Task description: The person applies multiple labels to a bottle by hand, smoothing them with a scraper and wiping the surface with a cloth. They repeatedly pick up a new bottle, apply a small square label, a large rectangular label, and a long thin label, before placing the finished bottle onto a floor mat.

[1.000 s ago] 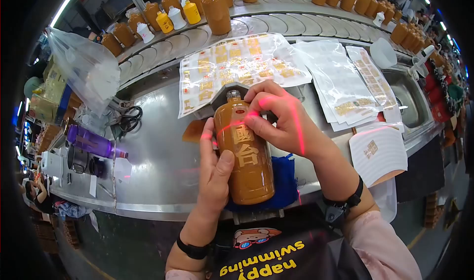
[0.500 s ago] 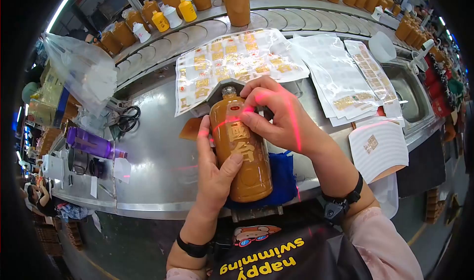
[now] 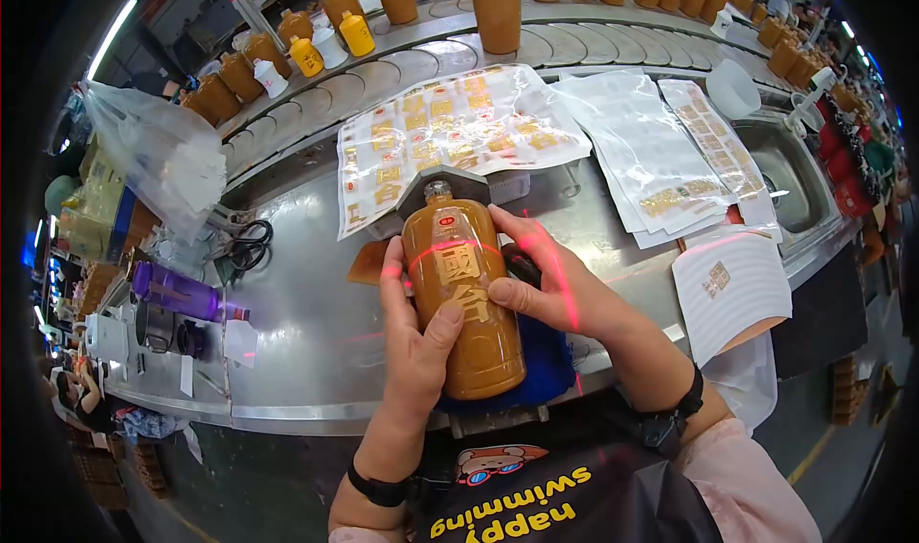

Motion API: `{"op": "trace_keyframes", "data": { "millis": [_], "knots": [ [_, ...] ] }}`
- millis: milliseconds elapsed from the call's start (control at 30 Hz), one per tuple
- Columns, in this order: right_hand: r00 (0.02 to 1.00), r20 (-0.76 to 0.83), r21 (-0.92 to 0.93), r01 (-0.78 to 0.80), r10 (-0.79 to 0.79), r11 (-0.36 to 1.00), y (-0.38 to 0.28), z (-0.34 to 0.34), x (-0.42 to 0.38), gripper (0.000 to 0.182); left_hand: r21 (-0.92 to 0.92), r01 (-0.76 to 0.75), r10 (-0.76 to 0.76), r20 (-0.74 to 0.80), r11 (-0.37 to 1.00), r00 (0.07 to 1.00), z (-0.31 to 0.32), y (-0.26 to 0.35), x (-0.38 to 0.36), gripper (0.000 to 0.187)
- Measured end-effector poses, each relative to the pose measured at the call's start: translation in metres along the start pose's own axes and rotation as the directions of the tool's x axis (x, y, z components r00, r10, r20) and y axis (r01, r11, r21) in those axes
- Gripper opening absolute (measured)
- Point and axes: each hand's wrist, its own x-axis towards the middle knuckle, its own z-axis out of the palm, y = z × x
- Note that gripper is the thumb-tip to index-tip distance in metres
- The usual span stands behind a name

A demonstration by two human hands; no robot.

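Observation:
A glossy brown bottle point(image 3: 481, 351) lies tilted on a stand over a blue cloth point(image 3: 548, 361), its neck pointing away from me. Gold characters and a small red mark show on its front, and a red laser line crosses its upper part. My left hand point(image 3: 414, 337) wraps the bottle's left side, thumb on the front by the lower character. On the right side, my right hand point(image 3: 548, 280) grips it too, thumb resting beside the characters. Behind the neck is a dark angled holder point(image 3: 450, 175). Some fingertips are hidden behind the bottle.
Decal sheets point(image 3: 459, 122) and paper stacks point(image 3: 646, 150) lie beyond the bottle. A conveyor point(image 3: 574, 50) carries brown bottles behind them. To the right are a sink point(image 3: 780, 165) and a curved white sheet point(image 3: 732, 289). At left are a purple bottle point(image 3: 177, 289) and black cable point(image 3: 251, 244).
My right hand has moved from pinching near the red mark to holding the bottle's right side. On the conveyor, the bottles have shifted right. My left hand stays on the bottle.

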Motion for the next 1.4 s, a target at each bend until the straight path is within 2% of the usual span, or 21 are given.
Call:
{"op": "trace_keyframes", "data": {
  "millis": [667,767,967,1067,1167,1400],
  "knots": [
    [0.999,-0.007,-0.093,0.038,-0.038,0.995,-0.004,0.002,-0.001,0.088,-0.100,-0.013,0.017,0.039,0.995,0.999,-0.004,-0.003,0.000,0.079],
    [0.999,-0.007,-0.110,0.047,-0.048,0.993,-0.003,0.003,-0.001,0.089,-0.006,-0.011,0.011,0.041,1.000,0.999,-0.004,-0.002,0.000,0.080],
    [0.999,-0.003,-0.156,0.032,-0.033,0.987,-0.005,0.004,0.000,0.092,-0.107,0.022,-0.024,-0.014,0.994,1.000,-0.011,-0.001,0.010,0.075],
    [0.999,-0.016,-0.134,0.029,-0.032,0.991,-0.006,0.006,0.000,0.093,-0.068,0.075,-0.075,0.003,0.995,0.997,-0.008,0.011,0.025,0.070],
    [0.999,-0.023,-0.143,0.023,-0.027,0.989,-0.008,0.007,-0.001,0.093,0.180,0.054,-0.053,-0.013,0.982,0.999,-0.008,0.008,0.037,0.067],
    [0.998,-0.039,-0.148,0.036,-0.043,0.988,-0.008,0.008,-0.001,0.091,0.090,0.057,-0.055,-0.027,0.994,0.998,-0.005,0.007,0.037,0.065]
  ]
}}
